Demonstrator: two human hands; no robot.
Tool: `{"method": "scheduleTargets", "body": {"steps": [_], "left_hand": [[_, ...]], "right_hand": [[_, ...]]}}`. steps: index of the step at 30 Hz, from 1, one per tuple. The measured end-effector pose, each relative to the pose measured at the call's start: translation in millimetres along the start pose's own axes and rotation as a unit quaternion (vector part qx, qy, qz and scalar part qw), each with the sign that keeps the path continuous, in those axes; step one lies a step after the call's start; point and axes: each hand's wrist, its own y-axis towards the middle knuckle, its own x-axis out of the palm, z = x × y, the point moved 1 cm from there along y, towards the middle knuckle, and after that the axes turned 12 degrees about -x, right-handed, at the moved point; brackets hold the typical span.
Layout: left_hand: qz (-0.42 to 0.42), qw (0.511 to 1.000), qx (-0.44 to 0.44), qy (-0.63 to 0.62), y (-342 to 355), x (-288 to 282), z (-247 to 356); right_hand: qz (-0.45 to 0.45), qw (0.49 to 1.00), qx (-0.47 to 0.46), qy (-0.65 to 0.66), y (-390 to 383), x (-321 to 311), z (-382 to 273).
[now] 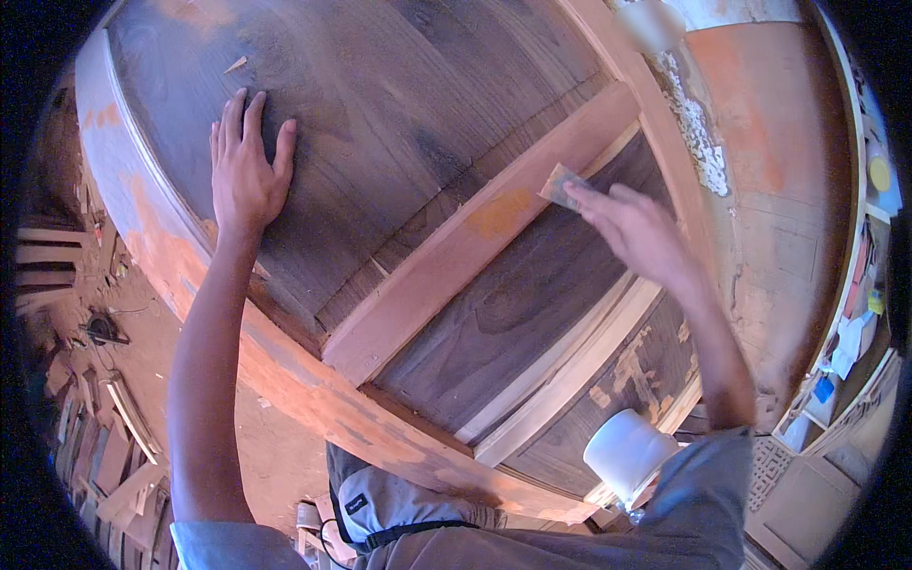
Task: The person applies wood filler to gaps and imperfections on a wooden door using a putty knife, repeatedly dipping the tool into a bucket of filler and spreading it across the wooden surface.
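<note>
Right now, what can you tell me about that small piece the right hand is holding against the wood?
The small pad looks like a folded scrap of sandpaper, grey-tan, flat and roughly rectangular. The right hand pinches it at the fingertips and presses it on the door's dark panel, beside the pale reddish crossbar. It is slightly blurred, so its grit and edges cannot be made out.

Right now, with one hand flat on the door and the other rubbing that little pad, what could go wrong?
1. The right hand pinches the small sanding pad by its edge; it may slip, so knuckles could scrape the cross rail.
2. The left hand presses flat on the rough dark panel; splinters are possible.
3. The white container sits beside the right elbow and might get knocked over.
</note>
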Motion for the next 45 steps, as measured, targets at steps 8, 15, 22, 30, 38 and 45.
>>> {"method": "scheduleTargets", "body": {"steps": [8, 15, 22, 30, 38, 45], "left_hand": [[-0.013, 1.0, 0.004, -0.014, 3.0, 4.7, 4.7], [-0.001, 1.0, 0.008, -0.012, 1.9, 3.7, 1.6], [-0.006, 1.0, 0.011, -0.02, 2.4, 3.9, 5.1], [-0.006, 1.0, 0.0, -0.011, 0.1, -0.5, -1.8], [0.005, 1.0, 0.012, -0.01, 1.9, 4.6, 1.8], [-0.002, 1.0, 0.012, -0.018, 1.0, 3.4, 0.3]], "right_hand": [[0.149, 0.987, 0.029, 0.056, -9.4, 89.8, -18.4], [0.022, 1.0, 0.017, -0.008, -17.0, 30.9, -24.5], [-0.08, 0.964, -0.172, -0.186, 21.0, 12.5, -13.1], [-0.065, 0.99, -0.053, -0.111, 19.8, -11.4, 28.3], [0.131, 0.982, -0.013, 0.136, -19.7, 52.6, -40.5], [0.148, 0.979, 0.017, 0.14, -12.0, 93.9, -63.1]]}}
